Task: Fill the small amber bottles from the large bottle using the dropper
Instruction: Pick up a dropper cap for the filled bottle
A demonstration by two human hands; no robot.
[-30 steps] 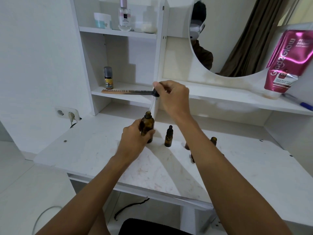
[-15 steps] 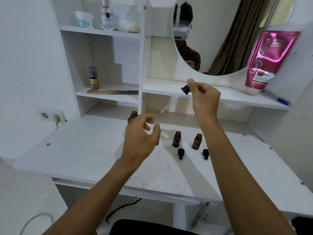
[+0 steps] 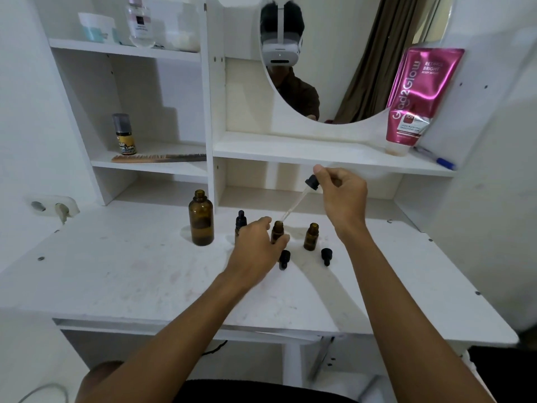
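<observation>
Now my right hand (image 3: 343, 196) has carried the dropper (image 3: 311, 183) away from the large bottle (image 3: 201, 218), where it stood a second ago. My left hand (image 3: 257, 247) has let go of that bottle and crossed to the middle small bottle (image 3: 277, 231). I take this to mean the draw is done and the fill comes next.

My right hand pinches the black bulb between thumb and curled fingers. The glass tube slants down toward my left hand, with its tip just above the small bottle's open mouth. I cannot tell whether the tube holds liquid.

My left hand curls round the lower body of that small bottle, thumb in front and forefinger behind, steadying it on the tabletop (image 3: 145, 271).

The large bottle stands uncapped, apart to the left of my left hand. Another open small bottle (image 3: 311, 237) stands between my two wrists, and two loose caps (image 3: 326, 255) lie just in front of the small bottles.
</observation>
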